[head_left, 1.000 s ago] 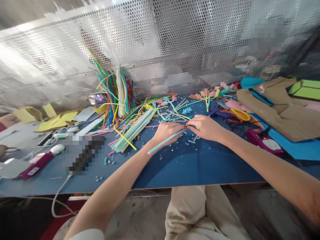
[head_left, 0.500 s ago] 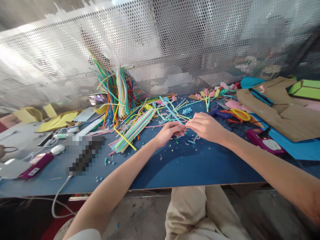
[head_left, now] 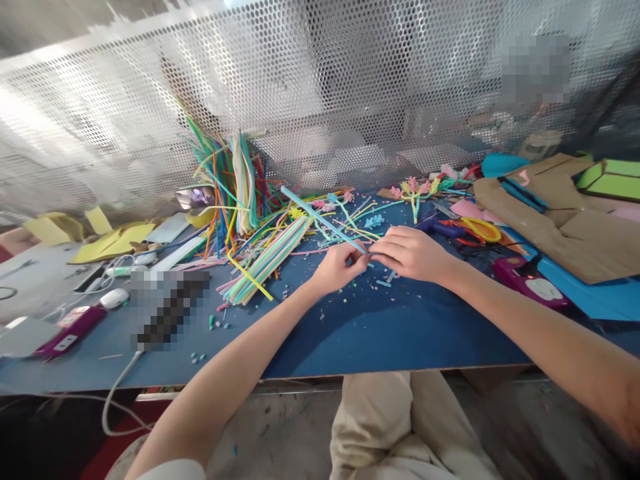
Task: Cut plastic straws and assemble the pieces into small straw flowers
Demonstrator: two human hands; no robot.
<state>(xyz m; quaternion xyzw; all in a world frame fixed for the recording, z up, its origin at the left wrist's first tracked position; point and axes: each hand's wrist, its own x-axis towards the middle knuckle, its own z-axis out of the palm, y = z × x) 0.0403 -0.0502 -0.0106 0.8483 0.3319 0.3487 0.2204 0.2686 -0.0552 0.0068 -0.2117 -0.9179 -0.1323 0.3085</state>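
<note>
A light blue pipe cleaner [head_left: 325, 222] slants up and left from my fingers over the table. My left hand [head_left: 343, 268] is closed around it near its lower end. Right against those fingertips, my right hand [head_left: 413, 253] pinches the same end, though its fingers partly hide the grip. Just beyond my hands lies a blue leaf-like pipe cleaner piece [head_left: 374, 221]. To the left is a loose bundle of pastel pipe cleaners [head_left: 273, 257]. Farther back stands a made-up sprig with pink and yellow blossoms [head_left: 414, 193].
A tall bunch of coloured pipe cleaners [head_left: 243, 183] stands against the perforated metal screen [head_left: 280, 87]. At right are a dark blue glue gun [head_left: 440, 229], yellow scissor-like handles [head_left: 480, 229], a purple power strip [head_left: 530, 283] and brown paper [head_left: 575, 227]. Small clippings litter the blue tabletop [head_left: 340, 340].
The blue pipe cleaner's free end has swung left and lower. My left fingers have curled and turned slightly, while my right hand has shifted a little left at the fingertips.
</note>
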